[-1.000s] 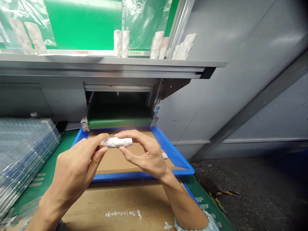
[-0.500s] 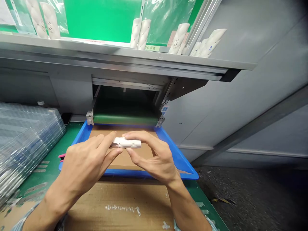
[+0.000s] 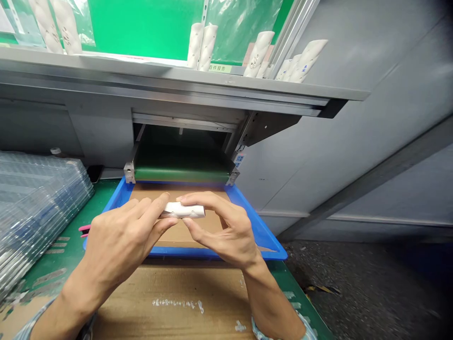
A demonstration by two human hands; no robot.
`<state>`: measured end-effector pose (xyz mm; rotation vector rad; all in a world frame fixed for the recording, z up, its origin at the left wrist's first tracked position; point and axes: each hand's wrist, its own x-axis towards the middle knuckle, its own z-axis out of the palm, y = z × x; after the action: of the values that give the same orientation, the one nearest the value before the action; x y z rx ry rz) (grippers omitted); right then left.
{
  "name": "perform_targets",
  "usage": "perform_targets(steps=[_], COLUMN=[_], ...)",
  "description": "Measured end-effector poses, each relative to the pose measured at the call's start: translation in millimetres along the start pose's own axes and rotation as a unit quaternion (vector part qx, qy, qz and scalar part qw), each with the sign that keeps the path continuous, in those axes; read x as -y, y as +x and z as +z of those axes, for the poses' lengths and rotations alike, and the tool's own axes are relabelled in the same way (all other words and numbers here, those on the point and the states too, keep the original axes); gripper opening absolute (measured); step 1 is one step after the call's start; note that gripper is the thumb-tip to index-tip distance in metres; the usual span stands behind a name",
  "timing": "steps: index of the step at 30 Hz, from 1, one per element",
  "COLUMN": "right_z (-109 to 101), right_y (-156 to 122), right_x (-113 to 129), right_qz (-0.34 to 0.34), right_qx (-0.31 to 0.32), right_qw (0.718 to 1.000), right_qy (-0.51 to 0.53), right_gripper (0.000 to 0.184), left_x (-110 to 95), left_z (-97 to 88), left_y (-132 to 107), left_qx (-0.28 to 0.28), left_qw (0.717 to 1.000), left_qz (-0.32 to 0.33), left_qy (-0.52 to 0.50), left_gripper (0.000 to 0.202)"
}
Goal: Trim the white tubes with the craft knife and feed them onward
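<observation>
Between my two hands lies a short white tube with small marks or holes along its side, held level above a blue tray. My left hand pinches its left end between thumb and fingers, which cover that end. The fingers of my right hand close on the tube from the right, forefinger on top and thumb underneath. Its right end sticks out in view. Brown cardboard lines the tray below.
Beyond the tray, a green conveyor belt comes out of an opening. Clear plastic trays are stacked at left. Several white tubes stand on the metal shelf above. A cardboard sheet lies in front, and a pink-handled object is beside my left hand.
The view has shifted slightly, so everything sits a little further left. Both hands keep their hold on the white tube, with hardly any change in its position between them.
</observation>
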<state>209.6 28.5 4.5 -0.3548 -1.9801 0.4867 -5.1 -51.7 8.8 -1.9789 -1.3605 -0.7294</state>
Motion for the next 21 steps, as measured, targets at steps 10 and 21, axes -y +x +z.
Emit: perform_targets(steps=[10,21], right_z=[0.2,1.5], right_y=[0.5,4.1], right_x=[0.1,-11.0], right_qz=[0.026,0.038], right_qx=[-0.007,0.036], right_qw=[0.999,0.985], right_qy=[0.046,0.162], right_gripper=[0.031,0.021], left_x=[1.8,12.4], left_z=[5.9,2.6], left_y=[0.6,8.2], left_qx=[-0.016,0.066], left_qw=[0.996,0.911], left_qz=[-0.011,-0.157], left_qy=[-0.084,-0.376], left_gripper=[0.035,0.033])
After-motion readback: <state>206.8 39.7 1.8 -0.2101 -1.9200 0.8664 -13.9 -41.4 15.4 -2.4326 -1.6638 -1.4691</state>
